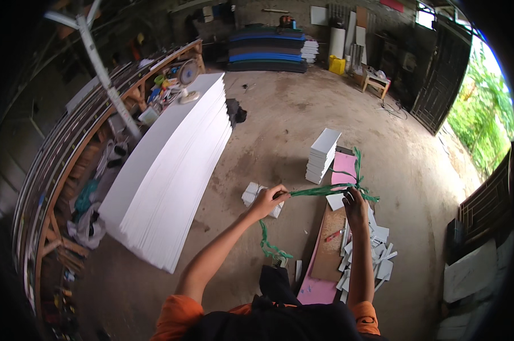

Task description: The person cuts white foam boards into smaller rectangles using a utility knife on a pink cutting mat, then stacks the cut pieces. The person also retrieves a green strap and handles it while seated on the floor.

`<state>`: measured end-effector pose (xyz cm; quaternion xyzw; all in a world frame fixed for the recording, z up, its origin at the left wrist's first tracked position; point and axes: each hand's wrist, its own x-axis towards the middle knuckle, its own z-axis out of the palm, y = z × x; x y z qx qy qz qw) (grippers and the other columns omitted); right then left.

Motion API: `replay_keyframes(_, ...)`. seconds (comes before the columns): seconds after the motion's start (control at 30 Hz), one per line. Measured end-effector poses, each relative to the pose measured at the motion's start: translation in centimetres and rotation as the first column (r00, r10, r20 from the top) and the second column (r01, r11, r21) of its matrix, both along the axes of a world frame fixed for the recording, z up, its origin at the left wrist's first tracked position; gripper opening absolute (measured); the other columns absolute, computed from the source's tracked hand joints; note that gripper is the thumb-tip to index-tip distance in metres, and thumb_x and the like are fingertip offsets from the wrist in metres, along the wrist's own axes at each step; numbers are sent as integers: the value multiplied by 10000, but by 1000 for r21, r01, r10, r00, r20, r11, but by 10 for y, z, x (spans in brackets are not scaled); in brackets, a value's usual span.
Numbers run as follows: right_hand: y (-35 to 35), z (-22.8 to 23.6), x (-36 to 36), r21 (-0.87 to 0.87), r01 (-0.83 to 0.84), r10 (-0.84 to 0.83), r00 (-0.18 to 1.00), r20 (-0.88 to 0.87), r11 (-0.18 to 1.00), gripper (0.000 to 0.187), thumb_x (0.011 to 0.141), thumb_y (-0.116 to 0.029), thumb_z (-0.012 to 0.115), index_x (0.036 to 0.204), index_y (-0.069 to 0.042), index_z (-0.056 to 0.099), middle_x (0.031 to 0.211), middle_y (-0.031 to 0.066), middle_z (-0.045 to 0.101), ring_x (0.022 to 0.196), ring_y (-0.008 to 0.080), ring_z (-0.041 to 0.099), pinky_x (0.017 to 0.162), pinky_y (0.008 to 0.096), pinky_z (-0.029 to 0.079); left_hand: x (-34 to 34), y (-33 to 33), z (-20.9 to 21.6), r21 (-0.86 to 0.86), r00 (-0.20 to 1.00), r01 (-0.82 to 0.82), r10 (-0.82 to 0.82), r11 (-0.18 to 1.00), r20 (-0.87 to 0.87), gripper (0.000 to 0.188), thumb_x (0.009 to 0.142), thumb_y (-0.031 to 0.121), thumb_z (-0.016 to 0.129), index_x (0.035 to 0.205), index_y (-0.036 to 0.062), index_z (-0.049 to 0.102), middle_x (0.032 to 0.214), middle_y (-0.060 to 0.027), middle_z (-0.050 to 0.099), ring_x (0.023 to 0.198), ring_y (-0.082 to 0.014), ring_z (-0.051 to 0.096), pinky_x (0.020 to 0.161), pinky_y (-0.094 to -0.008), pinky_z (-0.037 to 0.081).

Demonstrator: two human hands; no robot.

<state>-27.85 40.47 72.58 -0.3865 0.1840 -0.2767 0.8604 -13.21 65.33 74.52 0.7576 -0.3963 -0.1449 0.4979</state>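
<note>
A green plastic twine point(316, 191) stretches between my two hands at the middle of the view. My left hand point(266, 201) is closed on one part, and a loose tail of the twine hangs below it toward the floor. My right hand point(356, 206) grips the other part, with tangled ends sticking up and out past the fingers. Under my left hand lies a small bundle of white pieces point(251, 195), partly hidden by the hand. Beyond my right hand stands a stack of white boards point(324, 149) beside a pink sheet point(344, 167).
A long stack of white sheets point(171, 165) with a fan point(187, 74) on it fills the left. White offcuts point(382, 250) lie right of a brown board point(329, 244) bearing a red cutter point(333, 235). Blue and dark sheets point(266, 50) are piled at the back, near a wooden stool point(376, 80).
</note>
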Motion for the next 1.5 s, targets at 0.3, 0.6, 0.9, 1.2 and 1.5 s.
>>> replay_keyframes(0.3,-69,-35,132,-81,151,-147,987,60,985,100,871,-170,509,910,-78,518,873,18,550,812,125,540,672,267,410,167,-75,13,58,998,42,-44,997,37,205,850,213,554,838,9,572,707,-50,602,654,-73,508,624,-248,408)
replay_keyframes(0.6,-108,-31,194,263,453,-489,868,92,852,165,839,-188,510,921,-45,505,815,81,539,769,221,542,782,364,445,313,-155,-30,112,941,297,-311,948,137,150,726,96,660,777,17,544,634,-62,550,572,-122,493,553,-279,395)
replay_keyframes(0.9,-29,-175,213,-208,732,-722,506,-472,649,130,800,-164,598,758,-80,508,578,-13,428,484,98,421,480,258,373,464,-166,-254,172,924,346,-367,923,109,115,739,83,615,836,52,561,754,-132,614,722,-273,614,589,-348,460)
replay_keyframes(1.2,59,-463,345,-229,349,-314,207,-927,909,220,761,-182,600,862,12,623,654,55,556,553,137,526,529,274,422,532,-51,-521,612,978,140,-14,779,-206,219,845,122,498,1036,27,548,825,-158,554,699,-273,554,602,-388,418)
replay_keyframes(1.5,112,-663,420,-282,165,-312,203,-928,945,392,812,-45,422,1202,-25,455,1122,248,509,1074,377,467,879,398,368,543,-46,-717,685,968,223,-239,693,-74,420,867,222,457,1282,194,400,1301,-178,312,1215,-342,309,1015,-453,217)
